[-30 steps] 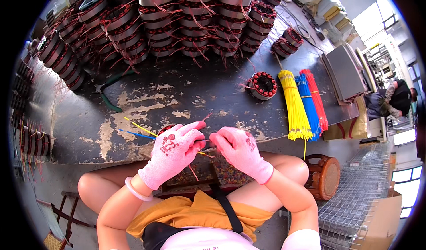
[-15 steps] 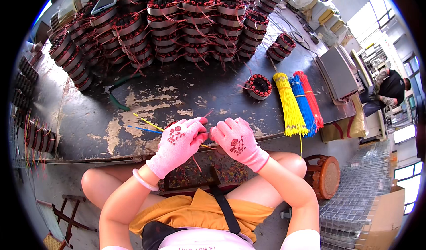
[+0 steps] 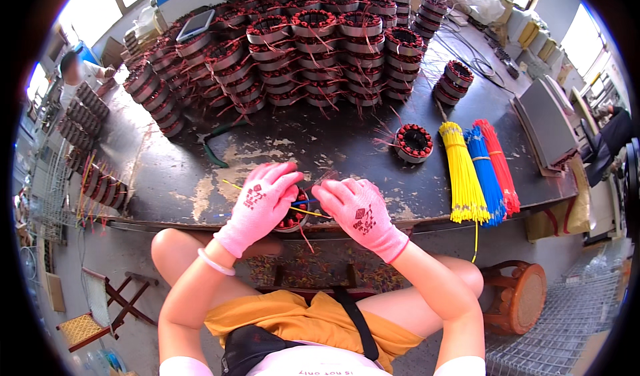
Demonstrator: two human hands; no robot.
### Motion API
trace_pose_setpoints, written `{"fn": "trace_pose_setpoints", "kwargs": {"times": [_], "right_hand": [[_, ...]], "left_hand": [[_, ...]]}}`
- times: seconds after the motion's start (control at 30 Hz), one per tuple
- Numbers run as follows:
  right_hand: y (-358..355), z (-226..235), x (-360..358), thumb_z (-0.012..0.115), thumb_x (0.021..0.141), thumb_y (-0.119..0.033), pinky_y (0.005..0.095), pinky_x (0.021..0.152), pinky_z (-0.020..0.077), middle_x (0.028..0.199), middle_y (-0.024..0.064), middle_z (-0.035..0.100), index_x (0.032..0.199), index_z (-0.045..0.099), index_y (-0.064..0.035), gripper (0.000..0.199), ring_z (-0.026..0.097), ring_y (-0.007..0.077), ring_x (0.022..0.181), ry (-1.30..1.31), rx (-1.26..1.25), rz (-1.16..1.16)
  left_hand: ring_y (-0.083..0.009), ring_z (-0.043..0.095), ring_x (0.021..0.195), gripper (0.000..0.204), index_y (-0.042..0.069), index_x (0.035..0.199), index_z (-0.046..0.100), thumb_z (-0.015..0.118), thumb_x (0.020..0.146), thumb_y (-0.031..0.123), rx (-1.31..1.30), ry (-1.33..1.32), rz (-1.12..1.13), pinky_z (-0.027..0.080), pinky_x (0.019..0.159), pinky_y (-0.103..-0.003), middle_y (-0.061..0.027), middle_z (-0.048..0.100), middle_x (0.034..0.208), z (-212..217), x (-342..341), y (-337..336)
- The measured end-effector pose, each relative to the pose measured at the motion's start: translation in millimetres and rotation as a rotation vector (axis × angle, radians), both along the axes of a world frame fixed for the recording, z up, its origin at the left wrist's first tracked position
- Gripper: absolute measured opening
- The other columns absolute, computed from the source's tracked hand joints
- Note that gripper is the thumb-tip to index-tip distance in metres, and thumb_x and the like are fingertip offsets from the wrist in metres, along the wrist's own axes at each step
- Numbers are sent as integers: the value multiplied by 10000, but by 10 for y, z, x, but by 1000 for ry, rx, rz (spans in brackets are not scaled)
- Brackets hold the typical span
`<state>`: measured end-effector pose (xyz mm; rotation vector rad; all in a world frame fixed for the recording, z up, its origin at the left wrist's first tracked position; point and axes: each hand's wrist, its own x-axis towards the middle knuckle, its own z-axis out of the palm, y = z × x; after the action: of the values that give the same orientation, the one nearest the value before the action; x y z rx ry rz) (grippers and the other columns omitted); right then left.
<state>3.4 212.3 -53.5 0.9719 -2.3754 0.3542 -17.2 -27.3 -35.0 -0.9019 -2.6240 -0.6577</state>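
Both my hands wear pink gloves and work close together at the table's near edge. My left hand [image 3: 261, 199] is closed over a yellow wire [image 3: 309, 211] and a blue wire [image 3: 303, 201], which pass beneath its fingers. Partly hidden under that hand is a wound stator coil [image 3: 291, 224], a ring with red windings, and a thin reddish lead hangs from it. My right hand [image 3: 357, 213] pinches just right of the blue wire's end; its fingertips hide what they hold. Fine reddish strands show above those fingertips.
Stacked stators [image 3: 320, 63] fill the table's back, with a tablet-like device [image 3: 196, 25] on top. One loose stator [image 3: 413, 143] lies right of centre, beside yellow [image 3: 462, 176], blue [image 3: 485, 176] and red wire bundles [image 3: 500, 166]. Green-handled pliers [image 3: 213, 151] lie left. A wooden stool [image 3: 523, 298] stands right.
The view has shifted, so the table sits farther right and a person shows at far left. My hands are slightly farther apart, showing more of the stator and the blue wire between them.
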Motion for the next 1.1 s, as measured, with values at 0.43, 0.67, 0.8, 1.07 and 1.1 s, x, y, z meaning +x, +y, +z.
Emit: {"fn": "trace_pose_setpoints", "kwargs": {"times": [0.43, 0.67, 0.8, 1.07, 1.1], "right_hand": [[107, -100, -248, 642, 850, -189, 352, 735, 513, 930, -6, 622, 1156, 678, -159, 310, 631, 183, 867, 31, 41, 243], [652, 105, 50, 743, 850, -200, 390, 706, 531, 887, 51, 652, 1021, 671, -133, 196, 672, 240, 848, -57, -305, -67], [2003, 394, 539, 751, 905, -172, 429, 706, 551, 859, 120, 709, 902, 728, -85, 89, 701, 335, 811, -46, -636, -775], [3500, 269, 715, 738, 883, -475, 422, 838, 537, 998, 101, 716, 993, 748, -115, 377, 696, 286, 981, -235, -277, -1289], [3442, 302, 632, 746, 880, -448, 417, 840, 537, 992, 95, 717, 982, 749, -120, 343, 697, 283, 982, -335, -244, -1271]], "left_hand": [[-345, 670, 1016, 330, 103, 1300, 631, 615, 987, 204, -79, -143, 149, 543, 848, -443, -127, 703, 1078, -39, -24, 98], [-351, 681, 1007, 294, 58, 1259, 657, 583, 1033, 230, 39, -168, 166, 534, 879, -413, -148, 712, 1065, -91, 7, 52], [-357, 676, 1022, 273, 24, 1228, 671, 580, 1034, 193, 75, -157, 141, 526, 896, -413, -161, 716, 1080, -124, -22, 67], [-356, 670, 1032, 271, 2, 1221, 674, 584, 1021, 160, 111, -151, 132, 512, 924, -418, -160, 718, 1088, -209, -44, 85], [-356, 669, 1029, 270, 1, 1220, 675, 585, 1020, 159, 116, -152, 141, 511, 923, -419, -159, 719, 1087, -206, -46, 67]]}}
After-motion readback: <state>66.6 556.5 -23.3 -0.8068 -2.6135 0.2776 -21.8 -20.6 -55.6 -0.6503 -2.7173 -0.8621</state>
